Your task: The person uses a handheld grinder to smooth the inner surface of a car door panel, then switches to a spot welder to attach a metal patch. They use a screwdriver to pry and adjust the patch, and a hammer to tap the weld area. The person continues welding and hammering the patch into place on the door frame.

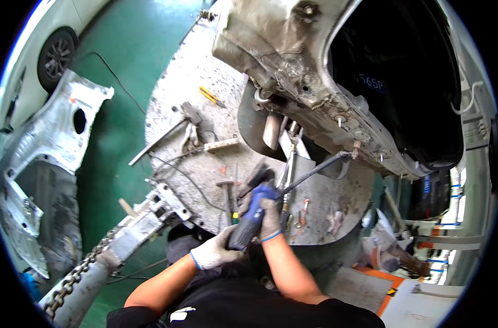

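Both my hands wear pale knit gloves with blue cuffs. They grip a blue and black power tool [246,227], held slanting in front of my body. My left hand [213,251] closes around its black rear end. Farther up, my right hand [271,221] wraps the right side of its body. The tool's dark front end is blurred, so its exact kind is unclear. It points away from me, over the round metal plate [167,98]. Close to its right, a long dark bar [314,174] runs up to the underside of a worn vehicle body [292,60].
On the plate lie a sledgehammer [191,113], yellow-handled pliers [209,95], another hammer [226,191] and a wooden block [221,144]. A chained steel beam [129,232] stands at lower left. Left of it are a detached body panel [57,123] and a parked car [19,93]. Cables cross the green floor.
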Available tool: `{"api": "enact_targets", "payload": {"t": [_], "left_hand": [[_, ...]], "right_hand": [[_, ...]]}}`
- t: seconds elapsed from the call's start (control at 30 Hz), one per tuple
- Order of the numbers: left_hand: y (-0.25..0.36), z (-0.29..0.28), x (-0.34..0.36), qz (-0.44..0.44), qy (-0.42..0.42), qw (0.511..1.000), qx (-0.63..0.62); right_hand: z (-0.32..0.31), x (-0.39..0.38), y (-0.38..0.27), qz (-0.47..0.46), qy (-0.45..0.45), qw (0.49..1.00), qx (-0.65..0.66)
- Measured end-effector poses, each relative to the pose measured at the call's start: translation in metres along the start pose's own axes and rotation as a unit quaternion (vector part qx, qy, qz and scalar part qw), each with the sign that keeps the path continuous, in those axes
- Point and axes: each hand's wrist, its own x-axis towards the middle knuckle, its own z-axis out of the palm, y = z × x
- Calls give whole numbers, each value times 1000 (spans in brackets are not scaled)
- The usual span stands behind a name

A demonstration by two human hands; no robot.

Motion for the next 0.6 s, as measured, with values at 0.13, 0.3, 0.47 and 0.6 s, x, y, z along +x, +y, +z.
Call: {"api": "enact_targets", "payload": {"t": [0.13,0.3,0.47,0.6], "left_hand": [[44,17,2,73,24,996,48],[50,55,-11,77,28,992,100],[91,69,-41,24,44,995,85],[158,92,-57,24,58,986,154]], "right_hand": [[44,-3,-43,-68,-11,997,43],[53,-49,-55,-78,-14,997,24],[67,-46,-48,-31,-44,990,128],[121,-65,-88,-5,-136,960,243]]}}
